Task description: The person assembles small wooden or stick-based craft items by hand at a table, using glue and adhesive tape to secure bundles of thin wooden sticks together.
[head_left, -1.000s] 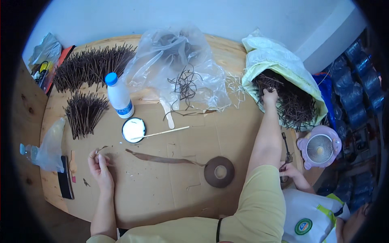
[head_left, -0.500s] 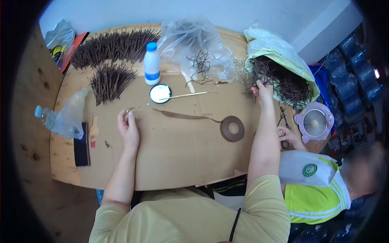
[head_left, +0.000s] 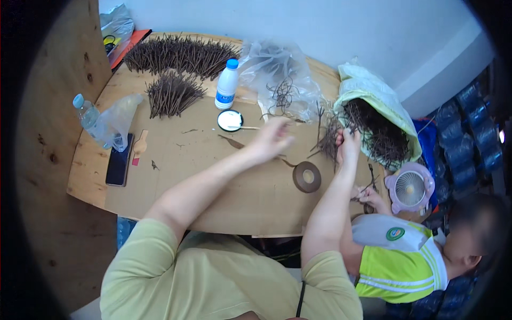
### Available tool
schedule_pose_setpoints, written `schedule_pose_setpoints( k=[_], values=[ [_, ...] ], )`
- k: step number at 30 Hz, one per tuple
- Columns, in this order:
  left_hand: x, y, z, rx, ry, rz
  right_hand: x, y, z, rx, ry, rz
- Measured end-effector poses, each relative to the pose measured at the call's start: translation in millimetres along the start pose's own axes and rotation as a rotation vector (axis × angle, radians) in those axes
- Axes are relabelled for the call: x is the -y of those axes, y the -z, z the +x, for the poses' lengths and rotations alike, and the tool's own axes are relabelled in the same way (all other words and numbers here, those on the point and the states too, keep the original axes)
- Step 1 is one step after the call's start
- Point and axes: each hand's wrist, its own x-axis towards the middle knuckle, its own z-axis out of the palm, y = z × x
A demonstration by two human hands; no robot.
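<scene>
My right hand (head_left: 348,144) is closed on a tangle of thin brown twigs (head_left: 326,137) at the mouth of a pale yellow-green sack (head_left: 368,82). More twigs (head_left: 381,133) fill the sack. My left hand (head_left: 271,141), somewhat blurred, hovers over the cardboard with its fingers apart and nothing visible in them. It partly covers a brown tape strip (head_left: 230,141) that runs to a tape roll (head_left: 307,177). Beyond the left hand sit a dark-rimmed lid of white paste (head_left: 230,118), with a thin stick (head_left: 244,128) across it, and a white bottle with a blue cap (head_left: 227,85).
Brown stem bundles (head_left: 173,95) and a long row of them (head_left: 181,56) lie at the back left. A phone (head_left: 118,165), water bottle (head_left: 88,114) and clear plastic bag (head_left: 277,66) are on the table. At right are a purple fan (head_left: 409,186) and a co-worker's hand (head_left: 370,196).
My left hand has swung right across the cardboard, and its pinch has loosened. My right hand stays at the sack, with twigs now drawn partly out. The whole view has shifted.
</scene>
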Motion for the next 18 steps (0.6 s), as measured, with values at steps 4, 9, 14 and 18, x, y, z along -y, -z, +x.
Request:
schedule_pose_setpoints(
  k=[4,9,14,18],
  values=[
    [0,-68,57,0.144,-0.088,0.353,-5,-8,-9,0.043,-0.015,-0.023],
    [-4,-127,90,0.201,-0.174,0.530,-12,5,-11,0.101,0.159,-0.184],
    [48,-166,112,0.136,-0.178,0.248,-11,2,-21,0.106,0.143,-0.139],
    [83,-190,129,0.334,-0.060,-0.103,-8,-8,-30,0.050,0.222,0.048]
  ],
)
